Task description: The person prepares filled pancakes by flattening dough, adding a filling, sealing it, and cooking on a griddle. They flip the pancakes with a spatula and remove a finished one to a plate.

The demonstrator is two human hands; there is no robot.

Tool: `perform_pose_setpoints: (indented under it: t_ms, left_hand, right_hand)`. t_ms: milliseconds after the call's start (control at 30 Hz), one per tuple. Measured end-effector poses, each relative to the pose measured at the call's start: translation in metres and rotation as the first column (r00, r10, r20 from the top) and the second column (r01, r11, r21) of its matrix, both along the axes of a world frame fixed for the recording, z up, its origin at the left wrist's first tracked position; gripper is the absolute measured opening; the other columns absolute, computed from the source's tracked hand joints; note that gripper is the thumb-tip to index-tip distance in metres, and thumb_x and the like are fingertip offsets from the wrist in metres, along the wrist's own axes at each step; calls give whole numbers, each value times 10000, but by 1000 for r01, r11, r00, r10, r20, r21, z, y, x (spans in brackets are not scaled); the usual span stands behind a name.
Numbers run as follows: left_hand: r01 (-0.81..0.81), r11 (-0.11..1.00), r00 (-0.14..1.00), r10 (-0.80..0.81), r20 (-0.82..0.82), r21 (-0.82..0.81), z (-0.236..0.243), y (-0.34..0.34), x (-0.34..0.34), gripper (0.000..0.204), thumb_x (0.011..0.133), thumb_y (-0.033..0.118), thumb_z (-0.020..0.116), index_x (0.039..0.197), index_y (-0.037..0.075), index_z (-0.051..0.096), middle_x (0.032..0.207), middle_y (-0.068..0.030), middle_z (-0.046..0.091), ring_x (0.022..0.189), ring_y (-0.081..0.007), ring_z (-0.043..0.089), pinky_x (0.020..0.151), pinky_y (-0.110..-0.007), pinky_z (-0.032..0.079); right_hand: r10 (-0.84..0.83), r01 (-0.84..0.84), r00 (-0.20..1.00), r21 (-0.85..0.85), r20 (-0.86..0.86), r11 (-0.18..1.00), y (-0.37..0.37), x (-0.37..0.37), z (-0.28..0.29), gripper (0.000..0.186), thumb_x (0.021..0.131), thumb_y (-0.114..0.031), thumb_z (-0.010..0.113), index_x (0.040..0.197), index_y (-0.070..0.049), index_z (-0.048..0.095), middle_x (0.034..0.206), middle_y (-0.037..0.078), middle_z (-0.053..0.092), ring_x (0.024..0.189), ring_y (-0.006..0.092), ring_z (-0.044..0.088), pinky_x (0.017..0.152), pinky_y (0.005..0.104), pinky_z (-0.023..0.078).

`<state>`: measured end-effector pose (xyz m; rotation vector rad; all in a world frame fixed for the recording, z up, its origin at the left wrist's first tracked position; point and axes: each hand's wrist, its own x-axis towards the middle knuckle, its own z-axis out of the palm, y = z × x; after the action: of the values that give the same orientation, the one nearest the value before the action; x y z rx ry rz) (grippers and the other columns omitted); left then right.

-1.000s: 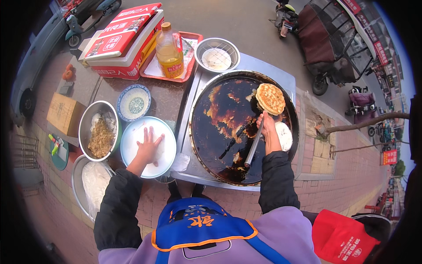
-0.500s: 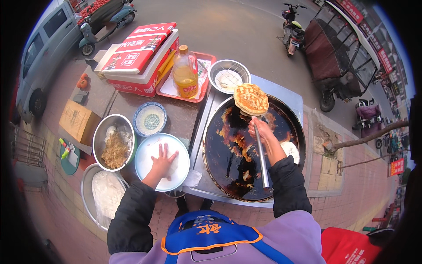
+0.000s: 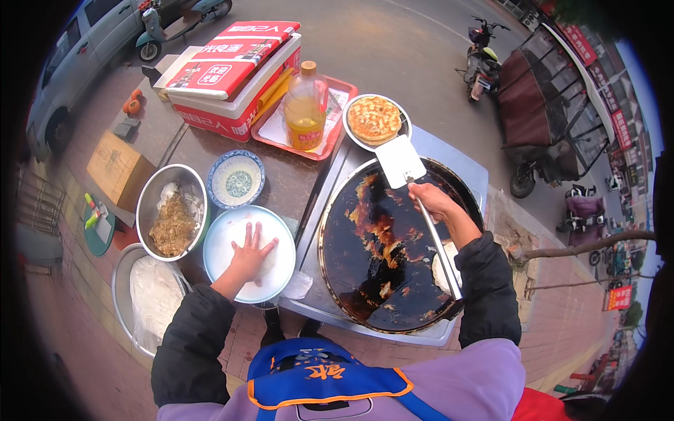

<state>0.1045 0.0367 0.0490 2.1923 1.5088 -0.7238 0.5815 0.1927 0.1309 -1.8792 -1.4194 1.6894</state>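
My right hand [image 3: 434, 200] is closed round the metal handle of a spatula [image 3: 401, 160]. The spatula's flat, bare blade is over the far edge of a large round black griddle [image 3: 382, 266] with dark oil in it. Just beyond the blade, browned flatbreads [image 3: 374, 118] lie in a round metal bowl [image 3: 405, 127]. A pale piece of dough [image 3: 444, 269] rests at the griddle's right side, partly behind the handle. My left hand [image 3: 250, 257] lies flat with fingers spread on a round white plate [image 3: 219, 228] with a pale blue rim.
Left of the plate are a metal bowl of brown filling [image 3: 173, 228], a basin of dough under plastic [image 3: 156, 295] and a patterned blue-white bowl [image 3: 236, 179]. An oil bottle [image 3: 305, 112] stands on a red tray [image 3: 335, 146] beside a red-white box [image 3: 228, 105]. Vehicles stand beyond.
The browned flatbread has gone from the spatula into the metal bowl at the back. My right hand still holds the spatula, its blade now bare. My left hand stays on the plate.
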Motion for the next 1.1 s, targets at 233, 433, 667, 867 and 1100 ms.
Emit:
perform_pose_setpoints:
  t_ms: [233, 433, 667, 867, 1100]
  left_hand:
    - [-4, 1000, 1000, 3, 14, 28, 2, -2, 1, 1384, 435, 302, 986, 1586, 363, 220, 1653, -261, -49, 1518, -495, -18, 981, -752, 408]
    - [-11, 1000, 1000, 11, 4, 18, 6, -1, 4, 1387, 422, 283, 985, 1585, 354, 233, 1651, -268, -52, 1519, -496, 0, 982, -738, 421]
    - [-19, 1000, 1000, 19, -3, -13, 15, 2, 8, 1381, 439, 274, 980, 1589, 357, 220, 1652, -263, -41, 1522, -488, 7, 994, -706, 440]
    - [0, 1000, 1000, 0, -11, 9, 14, 3, 8, 1387, 434, 291, 978, 1590, 358, 214, 1650, -267, -17, 1521, -489, 16, 973, -696, 463]
    - [23, 1000, 999, -23, -27, 12, 14, 4, 7, 1397, 443, 323, 974, 1596, 371, 187, 1648, -278, -17, 1516, -504, 14, 958, -694, 470]
  right_hand:
    - [-268, -833, 83, 215, 960, 510, 55, 88, 1, 198, 947, -222, 572, 820, -74, 609, 713, 110, 674, 648, 296, 709, 570, 401, 548]
    - [-439, -860, -195, 62, 877, 507, 127, 126, -44, 51, 882, -143, 594, 838, -123, 575, 782, 55, 591, 715, 241, 685, 586, 373, 545]
    - [-391, -894, -177, 19, 903, 448, 181, 140, -82, 79, 929, -155, 553, 881, -113, 599, 788, 54, 598, 712, 233, 688, 612, 381, 561]
    - [-76, -816, 18, 58, 997, 574, 197, 151, -84, 181, 965, -165, 485, 969, -81, 645, 988, 152, 693, 901, 350, 709, 752, 467, 563]
    - [123, -678, 202, 48, 972, 733, 189, 140, -59, 253, 926, -89, 514, 1115, -116, 679, 1136, 156, 694, 1071, 380, 657, 900, 477, 533]
